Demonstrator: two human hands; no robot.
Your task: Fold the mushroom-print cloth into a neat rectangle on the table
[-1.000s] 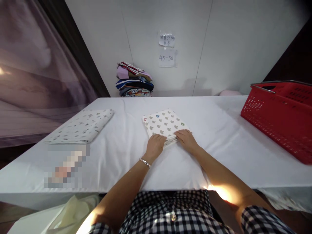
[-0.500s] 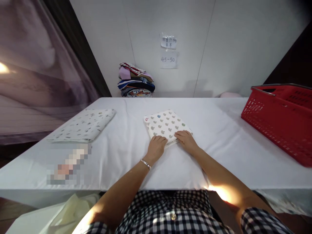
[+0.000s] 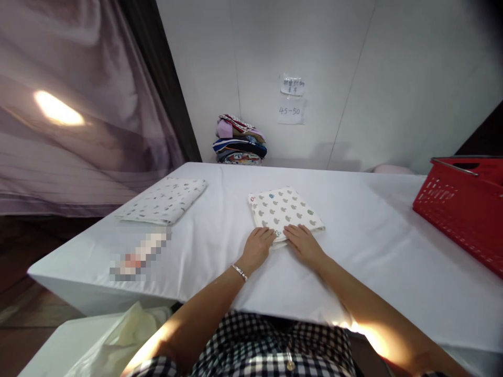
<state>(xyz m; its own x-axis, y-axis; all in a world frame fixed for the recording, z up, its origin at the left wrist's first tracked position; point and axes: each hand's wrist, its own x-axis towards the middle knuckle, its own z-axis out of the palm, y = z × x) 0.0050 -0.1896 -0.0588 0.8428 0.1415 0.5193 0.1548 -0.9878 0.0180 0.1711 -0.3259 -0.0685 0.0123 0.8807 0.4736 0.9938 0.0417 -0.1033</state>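
Note:
A folded white cloth (image 3: pixel 283 207) with small grey prints and a few coloured ones lies flat in the middle of the table. My left hand (image 3: pixel 257 246), with a silver bracelet at its wrist, rests its fingers on the cloth's near left edge. Beside it, my right hand (image 3: pixel 304 242) lies on the near edge too, fingers stretched out flat. Both palms face down, and neither hand grips the cloth. Further left lies a second folded white cloth (image 3: pixel 165 200) with small dark prints, apart from my hands.
A red plastic basket (image 3: pixel 463 204) stands at the right. Folded fabrics (image 3: pixel 239 141) are stacked at the back by the wall, under paper notes (image 3: pixel 291 99). A blurred-out item (image 3: pixel 141 255) lies at the left. Below the table is a white surface with a plastic bag (image 3: pixel 121 337).
My view has shifted left, so everything appears further right. On the cloth, my right hand has slid inward along the near edge, closer to my left hand.

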